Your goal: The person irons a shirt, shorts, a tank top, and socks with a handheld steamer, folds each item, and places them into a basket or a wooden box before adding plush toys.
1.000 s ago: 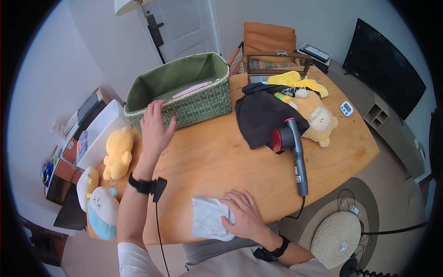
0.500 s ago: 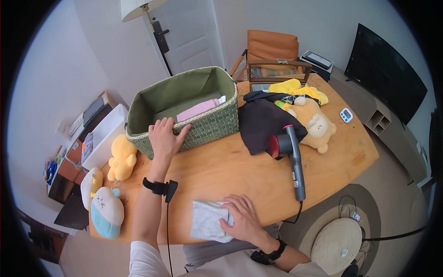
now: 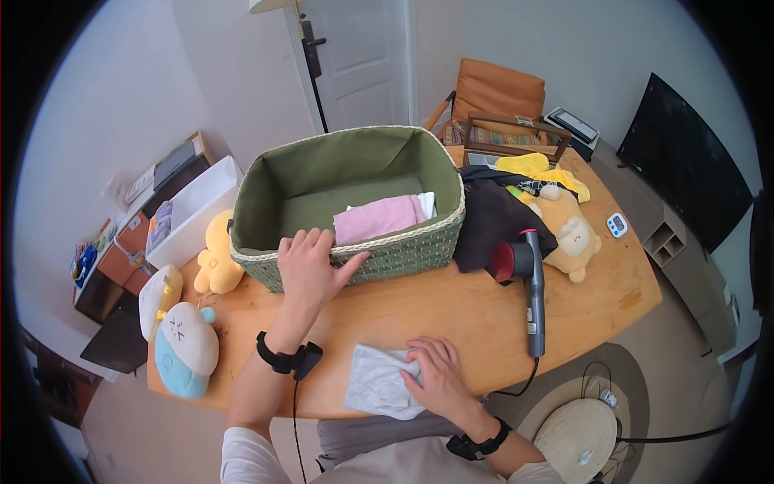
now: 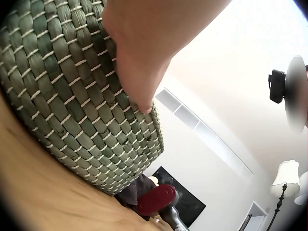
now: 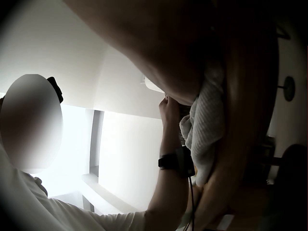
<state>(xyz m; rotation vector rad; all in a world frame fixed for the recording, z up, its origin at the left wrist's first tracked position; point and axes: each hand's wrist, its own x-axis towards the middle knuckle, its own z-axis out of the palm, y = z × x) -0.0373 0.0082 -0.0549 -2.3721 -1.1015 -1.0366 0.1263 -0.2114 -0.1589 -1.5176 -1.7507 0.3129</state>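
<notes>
A green woven basket (image 3: 355, 270) with a dark green lining stands at the back left of the table. My left hand (image 3: 310, 270) grips its near rim, fingers over the edge and thumb along the outside; the left wrist view shows the thumb against the weave (image 4: 77, 82). Inside lie a folded pink cloth (image 3: 379, 219) and a white one beside it. At the table's front edge lies a folded light grey cloth (image 3: 379, 383). My right hand (image 3: 439, 379) rests on its right side with relaxed fingers. The grey cloth's ribbed fabric (image 5: 207, 120) shows in the right wrist view.
Right of the basket lie a black cloth (image 3: 484, 222), a hair dryer (image 3: 534, 298) with its cord over the edge, a bear plush (image 3: 568, 234), yellow cloths (image 3: 548, 169) and a small timer (image 3: 617, 225). Plush toys (image 3: 185, 351) and a white bin (image 3: 197, 210) stand left.
My left hand went from above the basket's near side to gripping its rim. The basket has come nearer and slightly right, closer against the black cloth. My right hand stayed on the grey cloth.
</notes>
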